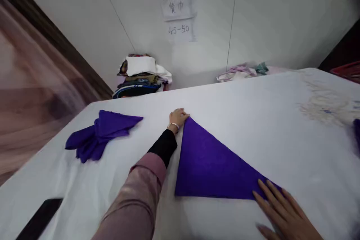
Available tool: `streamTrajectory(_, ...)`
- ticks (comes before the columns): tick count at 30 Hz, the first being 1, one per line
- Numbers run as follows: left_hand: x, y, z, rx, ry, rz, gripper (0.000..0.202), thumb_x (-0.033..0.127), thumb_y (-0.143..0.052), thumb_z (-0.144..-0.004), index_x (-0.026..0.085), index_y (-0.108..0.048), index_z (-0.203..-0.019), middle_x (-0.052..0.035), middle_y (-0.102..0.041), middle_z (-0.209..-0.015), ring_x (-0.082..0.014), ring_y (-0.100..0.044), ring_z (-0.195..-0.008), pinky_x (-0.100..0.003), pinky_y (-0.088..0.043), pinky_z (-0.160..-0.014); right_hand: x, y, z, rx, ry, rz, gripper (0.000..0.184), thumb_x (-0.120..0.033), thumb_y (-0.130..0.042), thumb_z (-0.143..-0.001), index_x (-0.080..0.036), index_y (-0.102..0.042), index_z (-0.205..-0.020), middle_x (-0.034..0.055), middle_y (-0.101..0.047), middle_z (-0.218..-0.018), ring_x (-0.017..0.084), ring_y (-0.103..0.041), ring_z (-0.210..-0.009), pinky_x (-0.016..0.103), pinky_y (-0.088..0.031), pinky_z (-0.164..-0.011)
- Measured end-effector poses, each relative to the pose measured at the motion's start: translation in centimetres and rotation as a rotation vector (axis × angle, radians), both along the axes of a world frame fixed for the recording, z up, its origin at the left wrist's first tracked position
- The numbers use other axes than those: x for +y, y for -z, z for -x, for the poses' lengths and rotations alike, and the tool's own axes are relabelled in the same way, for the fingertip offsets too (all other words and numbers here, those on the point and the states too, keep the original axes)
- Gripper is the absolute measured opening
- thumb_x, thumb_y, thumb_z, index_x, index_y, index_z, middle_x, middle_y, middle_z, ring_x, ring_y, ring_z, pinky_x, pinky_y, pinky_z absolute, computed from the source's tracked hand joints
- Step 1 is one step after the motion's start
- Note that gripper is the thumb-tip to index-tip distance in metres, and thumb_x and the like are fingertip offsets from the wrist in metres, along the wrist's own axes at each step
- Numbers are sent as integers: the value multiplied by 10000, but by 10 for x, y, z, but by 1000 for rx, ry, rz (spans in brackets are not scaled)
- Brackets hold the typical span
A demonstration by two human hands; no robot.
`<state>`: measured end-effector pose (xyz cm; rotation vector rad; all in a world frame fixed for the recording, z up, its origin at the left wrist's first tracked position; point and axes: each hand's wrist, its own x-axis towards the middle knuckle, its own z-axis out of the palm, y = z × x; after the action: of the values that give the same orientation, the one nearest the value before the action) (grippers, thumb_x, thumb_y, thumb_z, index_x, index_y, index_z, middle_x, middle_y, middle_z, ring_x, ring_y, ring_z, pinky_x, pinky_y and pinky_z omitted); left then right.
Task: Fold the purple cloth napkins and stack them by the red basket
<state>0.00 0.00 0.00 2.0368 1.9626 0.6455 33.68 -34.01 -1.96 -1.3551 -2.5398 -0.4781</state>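
A purple cloth (pixel 210 165), folded into a triangle, lies flat on the white-covered table. My left hand (pixel 178 116) is at its far corner, fingers closed together on the tip. Near the cloth's right corner, my right hand (pixel 287 210) rests flat with its fingers spread, the fingertips on the fabric. Its thumb is partly blurred. To the left, a crumpled purple cloth (pixel 104 133) lies in loose folds, apart from both hands.
A black phone-like object (pixel 41 219) lies at the table's near left. Behind the table are a stack of folded fabrics (pixel 140 77) and a loose pile of pastel cloth (pixel 239 72). A handwritten paper sign (pixel 179 11) hangs on the wall (pixel 208 26).
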Motion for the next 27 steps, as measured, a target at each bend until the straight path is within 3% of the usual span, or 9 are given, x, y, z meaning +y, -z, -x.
streamTrajectory(8,0,0,-3,-73,-54,18,139,390,-658,-736,262,-684,-687,29,-605,-1227,-245,-467,-1208,-451,-190,-1095,-6,8,-7,120,47,155,668,-557,-489,-824,-329,-321,-1429,40,-380,-1459,324,-444,-1257,483,-372,-994)
streamTrajectory(27,-4,-2,-8,-94,-77,-27,158,331,-587,-778,228,-627,-666,13,-618,-1173,-211,-483,-1185,-432,-166,-1110,-7,5,-7,140,51,201,664,-534,-493,-829,-333,-305,-1434,37,-362,-1468,342,-432,-1265,519,-398,-983)
